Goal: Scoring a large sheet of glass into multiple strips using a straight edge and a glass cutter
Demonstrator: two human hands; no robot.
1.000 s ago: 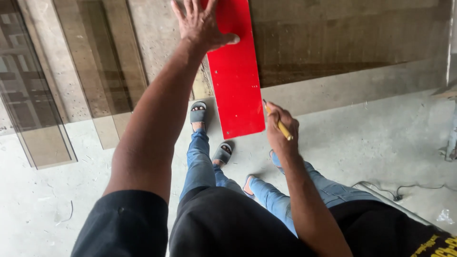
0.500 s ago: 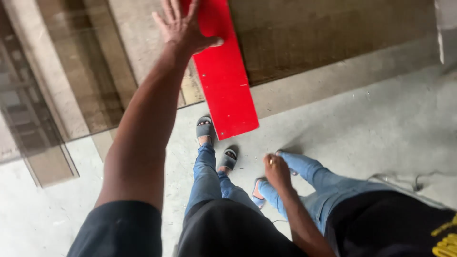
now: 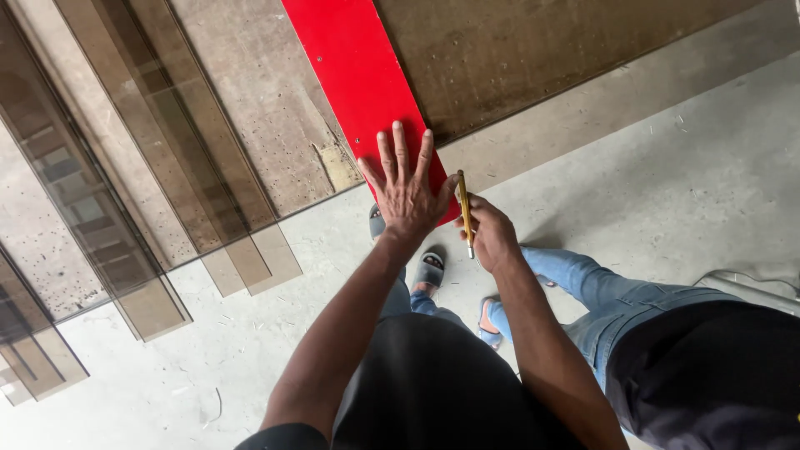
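Note:
A long red board (image 3: 354,75) leans upright against a brown tinted sheet (image 3: 517,58). My left hand (image 3: 406,193) lies flat on the board's lower end, fingers spread. My right hand (image 3: 492,233) grips a thin yellow pen-like tool (image 3: 463,208). The tool stands along the board's lower right edge, right beside my left hand. The board's bottom tip is hidden behind my hands.
Several tinted glass panes (image 3: 125,167) lean on the left, their lower edges on the concrete floor (image 3: 667,167). Below my hands are legs in blue jeans (image 3: 617,292) and feet in grey sandals (image 3: 430,268). A cable (image 3: 750,283) lies at the right edge.
My left hand has slid down the red board from its upper part to its lower end. My right hand has risen from near the knee to the board's right edge with the tool.

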